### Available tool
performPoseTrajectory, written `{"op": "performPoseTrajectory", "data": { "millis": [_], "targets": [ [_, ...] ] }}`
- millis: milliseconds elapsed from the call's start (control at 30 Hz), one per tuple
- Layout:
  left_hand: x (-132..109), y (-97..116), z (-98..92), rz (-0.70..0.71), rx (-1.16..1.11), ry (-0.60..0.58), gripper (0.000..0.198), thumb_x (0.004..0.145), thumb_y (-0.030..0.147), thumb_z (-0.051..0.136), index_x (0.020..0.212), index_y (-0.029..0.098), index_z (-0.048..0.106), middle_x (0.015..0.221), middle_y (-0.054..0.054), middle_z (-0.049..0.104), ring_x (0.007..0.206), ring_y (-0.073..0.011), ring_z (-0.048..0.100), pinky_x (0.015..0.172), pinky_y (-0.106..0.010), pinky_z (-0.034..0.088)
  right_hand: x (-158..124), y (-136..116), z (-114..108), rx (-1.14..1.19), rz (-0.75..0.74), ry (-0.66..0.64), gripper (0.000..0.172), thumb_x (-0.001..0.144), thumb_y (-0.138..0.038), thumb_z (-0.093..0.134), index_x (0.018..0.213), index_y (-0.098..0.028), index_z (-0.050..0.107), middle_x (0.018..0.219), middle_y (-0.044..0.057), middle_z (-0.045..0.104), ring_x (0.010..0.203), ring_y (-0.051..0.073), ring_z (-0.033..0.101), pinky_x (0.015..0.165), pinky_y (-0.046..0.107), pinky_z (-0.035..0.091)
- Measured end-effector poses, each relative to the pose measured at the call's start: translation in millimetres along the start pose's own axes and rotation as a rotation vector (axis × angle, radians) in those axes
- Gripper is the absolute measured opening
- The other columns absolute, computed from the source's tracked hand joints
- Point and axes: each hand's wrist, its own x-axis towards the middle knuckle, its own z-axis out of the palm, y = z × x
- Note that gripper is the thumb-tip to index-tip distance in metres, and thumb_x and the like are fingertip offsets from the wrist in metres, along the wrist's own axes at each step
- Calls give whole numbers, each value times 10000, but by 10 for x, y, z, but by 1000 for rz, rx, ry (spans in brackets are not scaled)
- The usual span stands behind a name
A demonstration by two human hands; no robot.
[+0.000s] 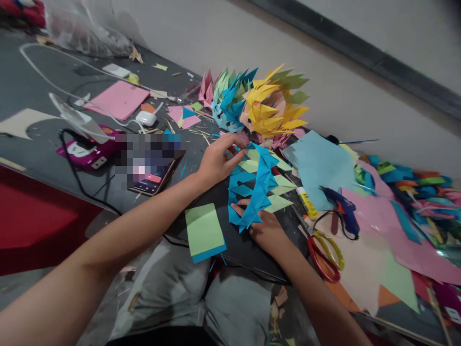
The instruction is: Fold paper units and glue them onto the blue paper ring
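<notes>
A ring of folded blue paper (264,185) with zigzag pointed edges stands tilted over the dark table in front of me. My left hand (222,157) is closed at its far upper edge, thumb and fingers pinching the paper there. At the near lower end, my right hand (265,229) grips the band, with some fingers inside the ring and part of the hand hidden behind the paper. Light green pointed strips (283,194) show behind and through the ring. Left of it lies a stack of green and blue paper pieces (205,229) at the table's front edge.
Finished spiky paper figures (273,105) stand by the wall. To the right lie scissors (326,254), a glue stick (307,203), a blue glue gun (344,211) and coloured sheets (320,156). On the left are a phone (153,178), a purple power strip (90,154) and cables.
</notes>
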Motion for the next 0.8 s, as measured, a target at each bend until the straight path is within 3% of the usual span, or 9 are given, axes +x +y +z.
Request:
{"op": "performPoseTrajectory", "data": {
  "millis": [233, 400, 500, 600, 700, 800],
  "targets": [
    [-10, -40, -24, -7, -39, -105, 92, 757, 179, 585, 833, 149, 543, 844, -31, 570, 629, -66, 537, 531, -155, 430, -49, -25, 81, 48, -9, 44, 530, 760, -42, 381, 1253, -201, 490, 1200, 96, 559, 1067, 236, 529, 851, 379, 466],
    [-22, -18, -24, -75, -67, -161, 146, 741, 191, 592, 876, 152, 553, 810, -23, 566, 657, -78, 534, 510, -146, 416, -99, 17, 73, 327, 97, 59, 492, 777, -80, 392, 1242, -207, 492, 1168, 87, 576, 1059, 210, 535, 901, 378, 442],
    [-4, -29, -8, -216, -106, -103, 146, 709, 217, 610, 832, 156, 560, 717, 7, 540, 631, -80, 514, 508, -153, 407, -130, 50, 24, 555, 254, 153, 363, 803, -244, 490, 1161, -208, 545, 1111, 93, 599, 1038, 214, 545, 905, 394, 439],
    [44, -32, 3, -369, -271, 6, 154, 660, 242, 631, 753, 156, 543, 662, 24, 520, 598, -81, 503, 487, -157, 403, -130, 63, -89, 730, 286, 273, 337, 743, -365, 609, 1038, -202, 599, 1116, 96, 591, 1058, 222, 536, 905, 394, 436],
    [96, -11, 1, -497, -491, 110, 217, 569, 245, 686, 675, 155, 519, 620, 42, 519, 547, -71, 490, 493, -168, 425, -94, 17, -287, 822, 224, 315, 268, 727, -355, 645, 955, -214, 623, 1069, 83, 613, 1019, 205, 559, 874, 367, 453],
    [133, 23, -10, -589, -662, 176, 315, 474, 265, 732, 672, 164, 509, 636, 49, 556, 545, -76, 514, 533, -193, 456, -43, -94, -503, 721, 222, 337, 224, 734, -295, 652, 946, -226, 627, 989, 54, 649, 953, 184, 582, 830, 335, 460]
  ]
}}
